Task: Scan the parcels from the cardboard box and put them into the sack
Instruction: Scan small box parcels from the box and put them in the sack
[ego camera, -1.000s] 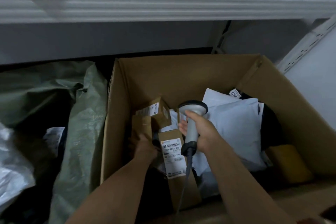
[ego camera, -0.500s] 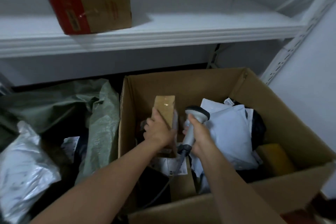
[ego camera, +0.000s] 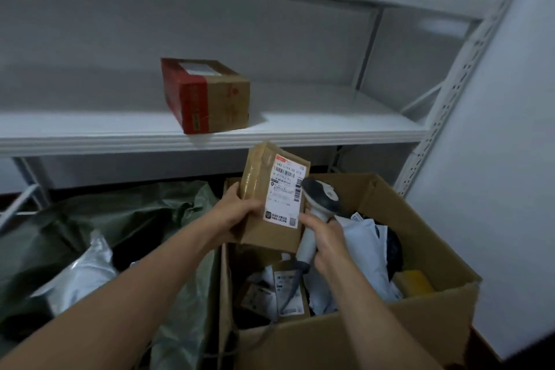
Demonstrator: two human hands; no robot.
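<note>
My left hand (ego camera: 237,213) grips a small brown parcel (ego camera: 270,231) by its left edge and holds it upright above the big cardboard box (ego camera: 420,303), its white barcode label (ego camera: 285,192) facing me. My right hand (ego camera: 327,246) grips the handle of a grey handheld scanner (ego camera: 319,195); the scanner's head sits just right of the label. Inside the box lie more parcels: white mailers (ego camera: 369,252), small labelled cartons (ego camera: 288,288) and a yellow packet (ego camera: 414,282). The green sack (ego camera: 126,219) stands open to the left of the box with a silver mailer (ego camera: 81,276) inside.
A white metal shelf (ego camera: 300,132) runs across just above and behind the box and sack, and a red and brown carton (ego camera: 207,96) rests on it. A white wall panel (ego camera: 495,189) stands close on the right. The scanner's cable (ego camera: 288,294) trails down into the box.
My left hand took a brown parcel out of the box, lifted it and turned its label towards me. My right hand rose with the scanner beside it. My view tilted upward.
</note>
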